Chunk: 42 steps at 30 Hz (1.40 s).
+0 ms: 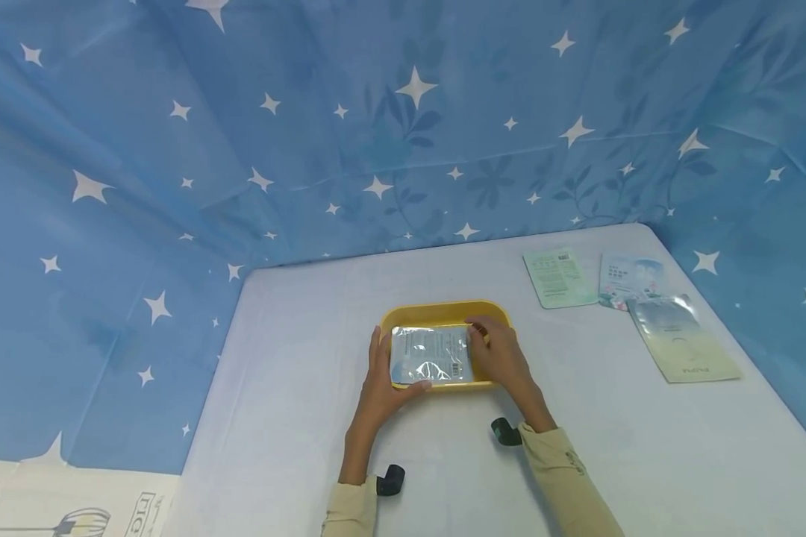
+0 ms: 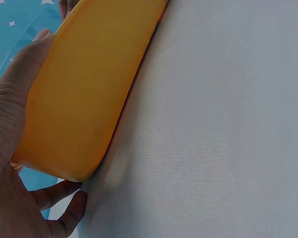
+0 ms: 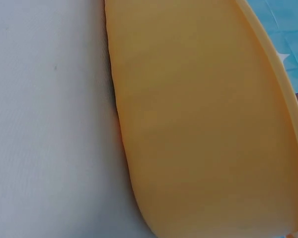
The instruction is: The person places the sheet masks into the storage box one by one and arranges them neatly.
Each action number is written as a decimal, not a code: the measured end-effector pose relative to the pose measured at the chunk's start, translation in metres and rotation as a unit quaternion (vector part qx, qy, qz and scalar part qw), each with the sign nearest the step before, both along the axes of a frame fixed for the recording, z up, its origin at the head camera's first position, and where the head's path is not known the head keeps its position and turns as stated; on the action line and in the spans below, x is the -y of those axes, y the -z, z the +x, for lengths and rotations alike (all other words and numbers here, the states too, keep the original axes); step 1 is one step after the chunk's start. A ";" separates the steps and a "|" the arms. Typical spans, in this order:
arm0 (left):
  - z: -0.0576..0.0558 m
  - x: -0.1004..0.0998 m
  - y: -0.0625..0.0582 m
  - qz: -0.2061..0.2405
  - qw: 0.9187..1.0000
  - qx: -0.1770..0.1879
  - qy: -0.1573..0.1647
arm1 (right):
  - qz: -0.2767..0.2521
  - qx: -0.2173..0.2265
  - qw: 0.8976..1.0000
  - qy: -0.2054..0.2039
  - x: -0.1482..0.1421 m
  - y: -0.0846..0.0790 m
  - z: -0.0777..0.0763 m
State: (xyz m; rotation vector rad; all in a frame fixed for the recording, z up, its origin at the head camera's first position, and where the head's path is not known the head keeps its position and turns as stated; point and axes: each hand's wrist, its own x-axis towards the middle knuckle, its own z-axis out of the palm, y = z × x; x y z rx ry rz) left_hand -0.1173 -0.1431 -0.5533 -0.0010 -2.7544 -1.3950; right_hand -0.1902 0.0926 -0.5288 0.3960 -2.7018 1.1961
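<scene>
Head view: I see left fingers [image 1: 375,356] grasping the yellow oblong plastic tray [image 1: 446,313], right fingers [image 1: 485,323] pinching the silver foil packet [image 1: 431,353] inside.

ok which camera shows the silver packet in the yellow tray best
The head view: it looks into the yellow tray and shows the silver packet, printed side up. Both wrist views see only the tray's outside and none of the packet.
</scene>
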 end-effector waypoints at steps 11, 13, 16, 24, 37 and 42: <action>0.000 0.000 0.001 -0.010 1.000 0.001 -0.004 | -0.176 -0.092 0.980 0.007 -0.012 0.002 0.004; 0.000 0.000 0.001 -0.013 1.000 -0.002 -0.005 | -0.191 -0.091 0.977 0.025 -0.017 0.003 0.004; 0.001 -0.001 0.001 -0.018 1.000 -0.005 -0.008 | -0.221 -0.083 0.970 0.051 -0.028 0.004 0.005; 0.001 -0.002 -0.001 -0.019 1.000 -0.009 -0.009 | -0.212 -0.064 0.962 0.161 -0.071 0.013 0.006; -0.001 0.000 -0.001 -0.014 1.000 0.006 -0.005 | -0.135 -0.061 0.944 0.296 -0.151 0.025 0.010; 0.000 -0.001 -0.001 -0.012 1.000 0.009 -0.006 | -0.069 -0.054 0.942 0.323 -0.178 0.026 0.017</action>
